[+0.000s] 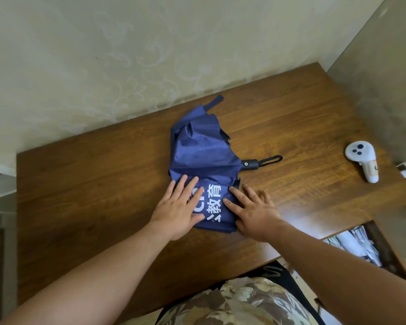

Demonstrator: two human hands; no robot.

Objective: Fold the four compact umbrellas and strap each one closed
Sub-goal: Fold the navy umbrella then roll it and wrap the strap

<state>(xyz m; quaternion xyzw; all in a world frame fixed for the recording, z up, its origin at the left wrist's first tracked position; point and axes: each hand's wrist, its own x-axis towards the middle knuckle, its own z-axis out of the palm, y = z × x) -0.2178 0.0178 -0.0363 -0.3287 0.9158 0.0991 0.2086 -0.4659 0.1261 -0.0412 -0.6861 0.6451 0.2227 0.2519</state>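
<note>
A navy blue compact umbrella [202, 151] with white printed characters lies collapsed and loosely spread on the brown wooden table [92, 184]. Its black handle [251, 164] with a wrist loop points right, and its closing strap [215, 103] sticks out at the far end. My left hand [178, 212] lies flat with straight fingers pressing the near left part of the canopy. My right hand [253, 212] presses flat on the near right edge of the fabric. Only this one umbrella is in view.
A white handheld controller [363, 160] lies on the table's right side. The patterned wall runs along the table's far edge. An open shelf with papers [354, 245] sits below the table's right front edge. My patterned clothing shows at the bottom.
</note>
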